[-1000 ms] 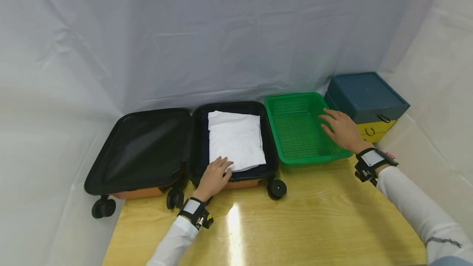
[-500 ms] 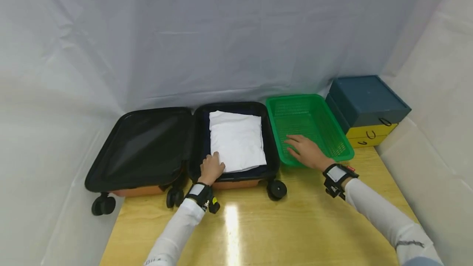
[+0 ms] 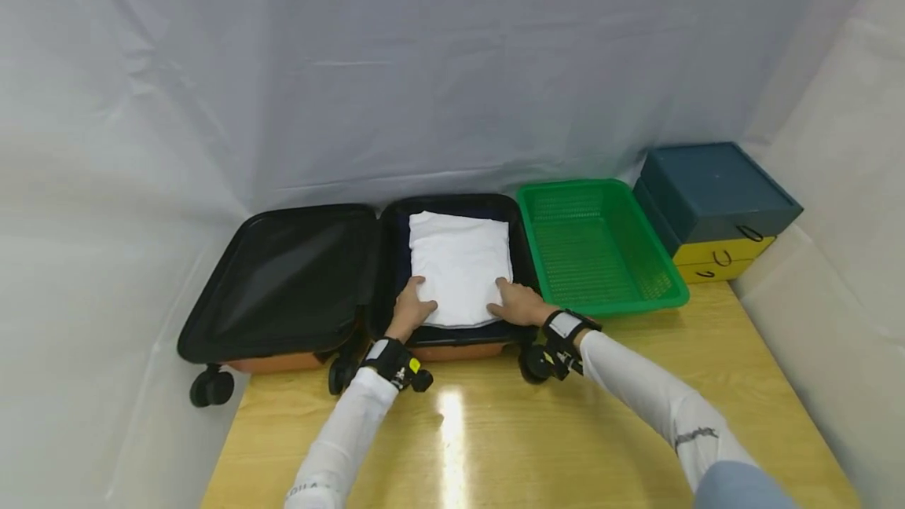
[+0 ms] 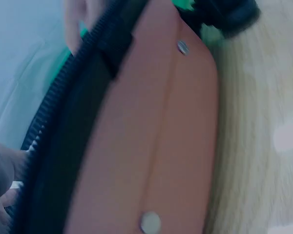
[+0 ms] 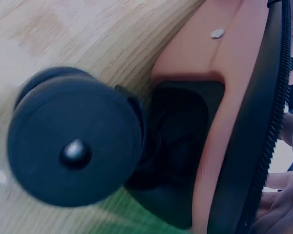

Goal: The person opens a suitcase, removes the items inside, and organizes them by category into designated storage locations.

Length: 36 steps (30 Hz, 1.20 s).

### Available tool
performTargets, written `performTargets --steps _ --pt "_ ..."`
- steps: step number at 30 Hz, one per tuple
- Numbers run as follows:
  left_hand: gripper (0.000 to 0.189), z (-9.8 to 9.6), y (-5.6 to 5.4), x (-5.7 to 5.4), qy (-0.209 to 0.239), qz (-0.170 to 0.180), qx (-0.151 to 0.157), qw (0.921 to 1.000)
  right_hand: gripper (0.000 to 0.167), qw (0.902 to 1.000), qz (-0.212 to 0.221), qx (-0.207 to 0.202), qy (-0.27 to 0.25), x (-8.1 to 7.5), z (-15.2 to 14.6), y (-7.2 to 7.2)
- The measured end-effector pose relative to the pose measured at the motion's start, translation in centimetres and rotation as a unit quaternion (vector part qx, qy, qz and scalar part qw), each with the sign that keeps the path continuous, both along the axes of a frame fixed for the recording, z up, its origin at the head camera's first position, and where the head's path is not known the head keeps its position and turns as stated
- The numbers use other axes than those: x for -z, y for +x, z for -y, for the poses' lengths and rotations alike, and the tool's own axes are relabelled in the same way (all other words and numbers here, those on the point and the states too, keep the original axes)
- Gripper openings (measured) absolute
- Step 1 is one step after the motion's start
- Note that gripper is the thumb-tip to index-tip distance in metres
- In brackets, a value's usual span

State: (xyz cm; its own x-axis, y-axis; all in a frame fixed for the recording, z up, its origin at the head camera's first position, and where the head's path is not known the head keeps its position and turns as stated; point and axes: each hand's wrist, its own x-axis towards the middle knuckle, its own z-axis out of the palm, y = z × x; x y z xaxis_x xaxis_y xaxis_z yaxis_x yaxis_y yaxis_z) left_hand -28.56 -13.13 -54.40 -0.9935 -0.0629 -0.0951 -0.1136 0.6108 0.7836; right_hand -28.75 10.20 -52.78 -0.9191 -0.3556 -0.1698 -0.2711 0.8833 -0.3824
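Observation:
A folded white cloth [image 3: 461, 261] lies in the right half of an open black-lined suitcase [image 3: 387, 258]. My left hand [image 3: 410, 311] grips the cloth's near left corner, thumb on top. At the near right corner, my right hand [image 3: 523, 306] holds the cloth in the same way, its thumb over the top. Both hands reach over the suitcase's near rim, so some fingers are hidden. In the left wrist view, the orange suitcase shell [image 4: 156, 122] covers most of my left hand [image 4: 2, 180]. The right wrist view shows part of my right hand [image 5: 283, 207] behind the zipper edge.
The suitcase's other half [image 3: 290, 281] lies open at the left. A green basket [image 3: 615, 309] stands just right of the suitcase, with a blue and yellow drawer box [image 3: 721, 183] beyond it. A black suitcase wheel [image 5: 75, 141] sticks out near my right wrist. Wooden tabletop [image 3: 509, 446] lies in front.
My right hand has moved left from over the green basket to the cloth's near right corner. My left hand has shifted slightly along the near left corner and now grips it.

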Motion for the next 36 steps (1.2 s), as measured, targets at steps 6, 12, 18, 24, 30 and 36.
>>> performTargets --steps 6,12,18,24,30,36 --pt "0.063 -0.3 -0.1 -1.3 0.096 0.035 0.006 0.9948 0.049 0.9954 0.000 0.068 -0.068 -0.2 0.7 -0.5" --pt "0.065 -0.5 0.0 -2.6 0.181 0.055 -0.004 0.9820 0.042 0.9850 0.009 0.086 -0.149 -1.2 0.0 -1.0" --pt "0.065 -0.8 0.1 -3.1 0.196 0.084 0.008 0.9770 0.055 0.9814 0.080 0.097 -0.145 -1.2 0.2 -1.0" --pt "0.066 -0.8 0.8 -2.6 0.182 0.099 0.018 0.9782 0.070 0.9692 0.125 0.093 -0.191 -0.7 0.1 -0.4" --pt "0.072 -0.3 1.3 -2.3 0.145 0.130 0.047 0.9796 0.082 0.9501 0.178 0.079 -0.243 -1.4 -0.5 -0.6" --pt "0.061 -0.5 1.4 -2.3 0.182 0.125 0.025 0.9749 0.063 0.9362 0.169 0.155 -0.266 -1.3 0.2 -0.9"
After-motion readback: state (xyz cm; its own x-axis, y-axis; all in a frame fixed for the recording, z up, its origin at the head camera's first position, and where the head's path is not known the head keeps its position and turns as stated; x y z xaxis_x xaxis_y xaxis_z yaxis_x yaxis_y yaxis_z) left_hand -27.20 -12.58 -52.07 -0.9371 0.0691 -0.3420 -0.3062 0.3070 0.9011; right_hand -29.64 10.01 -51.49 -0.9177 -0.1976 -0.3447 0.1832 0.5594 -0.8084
